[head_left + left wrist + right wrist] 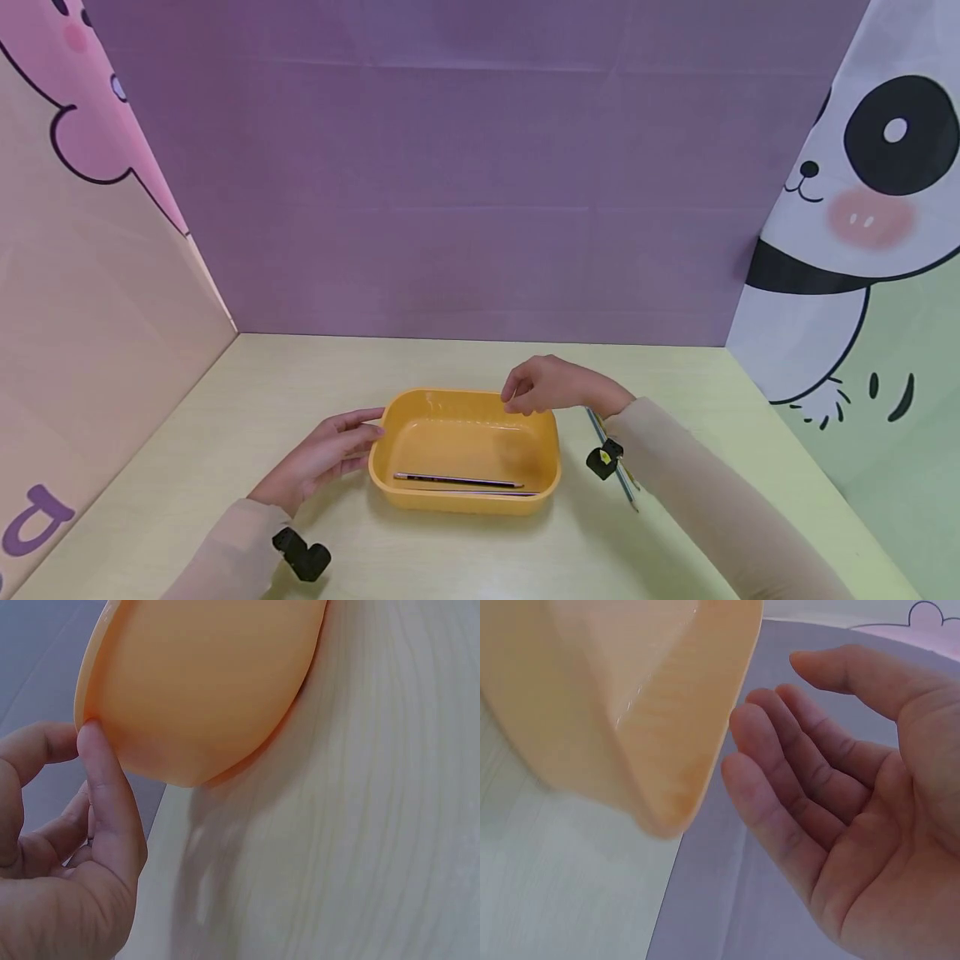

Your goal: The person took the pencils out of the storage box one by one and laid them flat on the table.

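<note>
A yellow plastic basin [465, 506] sits on the table. My left hand [326, 458] pinches its left rim between thumb and forefinger, as the left wrist view shows on the basin wall [202, 675]. Two pencils lie inside near the front wall: a dark one [457, 480] and another [472, 492] just in front. Over the far right corner of the basin hovers my right hand [551, 385]. In the right wrist view that hand [855, 802] holds nothing, its fingers loosely bent and the thumb apart, beside the basin's rim [739, 697].
More pencils [626, 486] lie on the table right of the basin, partly hidden under my right wrist. A purple panel [480, 200] closes off the back of the table [300, 367]. Printed side panels stand left and right.
</note>
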Motion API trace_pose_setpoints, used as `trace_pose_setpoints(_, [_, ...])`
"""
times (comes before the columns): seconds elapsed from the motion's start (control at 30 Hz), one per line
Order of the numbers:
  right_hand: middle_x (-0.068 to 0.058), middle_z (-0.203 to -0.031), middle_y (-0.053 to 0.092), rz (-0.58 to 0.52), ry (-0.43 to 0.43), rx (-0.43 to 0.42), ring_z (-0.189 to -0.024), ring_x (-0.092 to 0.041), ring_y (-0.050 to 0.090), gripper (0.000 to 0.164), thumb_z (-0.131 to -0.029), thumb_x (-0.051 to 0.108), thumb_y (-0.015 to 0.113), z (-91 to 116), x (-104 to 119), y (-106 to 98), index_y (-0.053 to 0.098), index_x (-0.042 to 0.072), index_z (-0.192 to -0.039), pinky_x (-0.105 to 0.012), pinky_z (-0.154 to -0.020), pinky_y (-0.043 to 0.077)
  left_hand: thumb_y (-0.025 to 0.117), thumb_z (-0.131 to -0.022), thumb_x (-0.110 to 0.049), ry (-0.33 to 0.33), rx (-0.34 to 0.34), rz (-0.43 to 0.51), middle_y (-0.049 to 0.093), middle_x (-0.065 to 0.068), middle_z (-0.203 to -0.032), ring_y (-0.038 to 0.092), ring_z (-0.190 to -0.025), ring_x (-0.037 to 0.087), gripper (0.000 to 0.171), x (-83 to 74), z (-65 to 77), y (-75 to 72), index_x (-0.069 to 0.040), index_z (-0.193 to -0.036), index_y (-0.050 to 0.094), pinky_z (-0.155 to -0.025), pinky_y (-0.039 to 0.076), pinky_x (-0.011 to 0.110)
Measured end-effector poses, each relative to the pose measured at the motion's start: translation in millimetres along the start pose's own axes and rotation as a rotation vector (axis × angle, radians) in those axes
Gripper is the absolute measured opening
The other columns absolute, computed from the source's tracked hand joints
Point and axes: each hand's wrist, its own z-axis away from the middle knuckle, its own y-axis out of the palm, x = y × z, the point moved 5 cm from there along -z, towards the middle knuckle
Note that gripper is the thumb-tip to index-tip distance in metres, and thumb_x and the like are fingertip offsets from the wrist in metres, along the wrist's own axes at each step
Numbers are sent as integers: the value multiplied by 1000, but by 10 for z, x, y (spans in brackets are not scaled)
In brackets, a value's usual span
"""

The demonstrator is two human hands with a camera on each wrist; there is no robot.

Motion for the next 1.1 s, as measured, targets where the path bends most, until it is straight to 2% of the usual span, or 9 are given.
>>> trace_pose_setpoints(0.2, [-9, -95, 73, 11, -33, 51, -83, -24, 67, 14, -93, 21, 71, -109, 116, 86, 70, 10, -103, -29, -75, 55, 64, -99, -20, 2, 14, 8, 63, 12, -121, 65, -97, 18, 64, 6, -7, -2, 6, -150, 36, -83, 57, 28])
trace_pose_setpoints(0.5, [2, -87, 72, 43, -54, 91, -78, -17, 66, 14, -93, 22, 72, -246, 211, 184, 71, 11, -101, -27, -73, 55, 64, -99, -20, -2, 0, 4, 62, 14, -125, 65, -99, 19, 62, 15, -16, -7, 6, -149, 38, -85, 57, 29])
trace_pose_setpoints(0.87, [2, -83, 71, 69, -74, 131, -75, -15, 64, 11, -90, 22, 74, -423, 325, 330, 71, 13, -96, -26, -69, 52, 64, -99, -21, -6, -1, -3, 61, 15, -127, 65, -99, 20, 63, 6, -1, -3, 5, -150, 37, -85, 57, 29])
trace_pose_setpoints(1.1, [-2, -78, 70, 96, -66, 176, -72, -17, 62, 8, -89, 21, 75, -480, 397, 451, 71, 16, -93, -26, -68, 51, 64, -99, -20, -7, -7, 0, 63, 13, -122, 65, -97, 19, 61, 7, -5, -17, 5, -149, 39, -84, 57, 28])
